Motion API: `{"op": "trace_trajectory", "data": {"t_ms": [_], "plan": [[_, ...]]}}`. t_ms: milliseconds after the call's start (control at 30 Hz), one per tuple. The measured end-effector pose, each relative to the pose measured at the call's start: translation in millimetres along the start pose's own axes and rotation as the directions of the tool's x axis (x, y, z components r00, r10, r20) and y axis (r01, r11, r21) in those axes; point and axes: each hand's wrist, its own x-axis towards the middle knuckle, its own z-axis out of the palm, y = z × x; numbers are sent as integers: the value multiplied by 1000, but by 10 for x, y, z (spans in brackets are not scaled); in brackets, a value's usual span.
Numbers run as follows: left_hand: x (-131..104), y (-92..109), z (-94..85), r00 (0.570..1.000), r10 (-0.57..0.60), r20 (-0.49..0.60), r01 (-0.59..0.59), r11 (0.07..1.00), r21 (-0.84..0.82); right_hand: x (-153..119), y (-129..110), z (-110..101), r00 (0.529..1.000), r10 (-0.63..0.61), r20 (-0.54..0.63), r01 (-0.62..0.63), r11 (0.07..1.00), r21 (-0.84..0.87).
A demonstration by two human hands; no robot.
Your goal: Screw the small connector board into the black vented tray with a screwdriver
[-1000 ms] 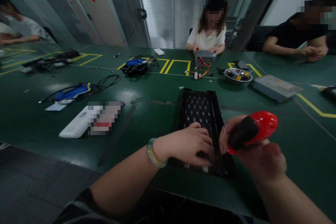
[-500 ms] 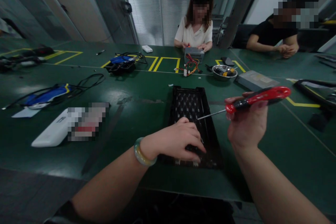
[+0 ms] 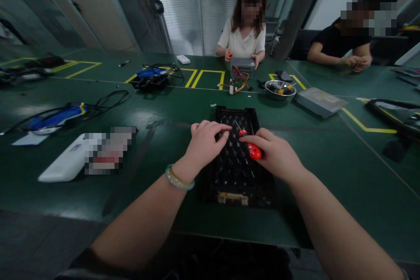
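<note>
A black rectangular tray-like part (image 3: 243, 175) lies on the green table, with a lattice of small metal bits inside and a brown connector board at its near end. Over its right side, my right hand (image 3: 277, 151) holds a red and black screwdriver (image 3: 254, 151), its shaft angled toward the far left. My left hand (image 3: 208, 142), with a bangle at the wrist, is over the tray's left edge. Its thumb and index finger come together in a pinch at a tiny thing I cannot make out.
A metal bowl (image 3: 280, 89) of tools and a grey metal box (image 3: 320, 101) stand beyond the tray at right. A white case (image 3: 70, 157) and blue cabled items (image 3: 59, 116) lie left. Across the table a person handles a grey wired unit (image 3: 243, 68); another sits at right.
My left hand has moved away from me, uncovering the tray's near end. My right hand has swung left and down over the tray with the screwdriver, which now points away from me.
</note>
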Motion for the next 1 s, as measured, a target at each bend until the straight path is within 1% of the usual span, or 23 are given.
{"op": "trace_trajectory", "data": {"t_ms": [67,133,267,433,633,700,767,833,900,1000], "plan": [[4,-20,25,1000,-21,-7,21,1000,11,13,10,30,998,-46,36,49,995,-88],[6,-37,45,999,-33,-10,33,999,19,26,20,64,996,-77,51,83,988,-127],[7,-73,89,999,-43,-5,44,999,30,33,47,125,995,-69,69,79,984,-158],[7,-119,142,998,-60,-1,60,998,30,31,70,178,990,-81,114,97,985,-141],[20,-160,183,998,-67,20,67,998,-1,33,73,209,988,0,157,18,994,-111],[23,-179,208,998,-62,13,62,998,-16,35,58,198,986,8,168,9,995,-98],[29,-211,245,998,-69,-10,68,997,-36,39,36,182,988,23,154,-11,997,-83],[41,-262,291,994,-104,-40,101,992,-72,41,17,168,992,85,96,-80,995,-56],[57,-329,339,985,-163,-49,155,980,-126,39,15,163,975,223,14,-223,975,-17],[84,-440,408,971,-236,-30,226,956,-184,26,56,183,893,444,-71,-444,896,20]]}}
